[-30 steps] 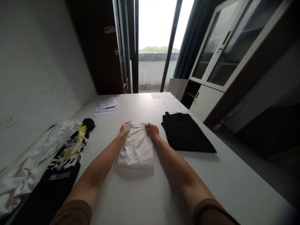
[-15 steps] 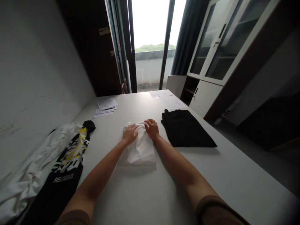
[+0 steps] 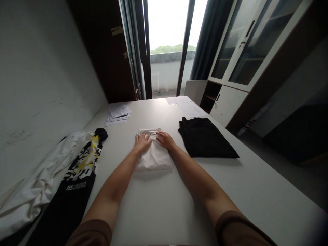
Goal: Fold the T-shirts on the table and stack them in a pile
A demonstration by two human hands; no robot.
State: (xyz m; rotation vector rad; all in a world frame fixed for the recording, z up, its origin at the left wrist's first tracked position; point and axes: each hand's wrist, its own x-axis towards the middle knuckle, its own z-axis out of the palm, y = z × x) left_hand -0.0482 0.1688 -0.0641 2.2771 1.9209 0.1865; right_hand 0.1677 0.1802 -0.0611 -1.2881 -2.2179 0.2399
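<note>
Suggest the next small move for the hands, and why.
Probably draw the left hand and right hand gently toward the near edge of the folded white garment to smooth it: both rest open on its far part, and wrinkles show between them.

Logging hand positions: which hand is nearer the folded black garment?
Right: the right hand is left of the black garment; the left hand is farther left. Both touch the white garment.
</note>
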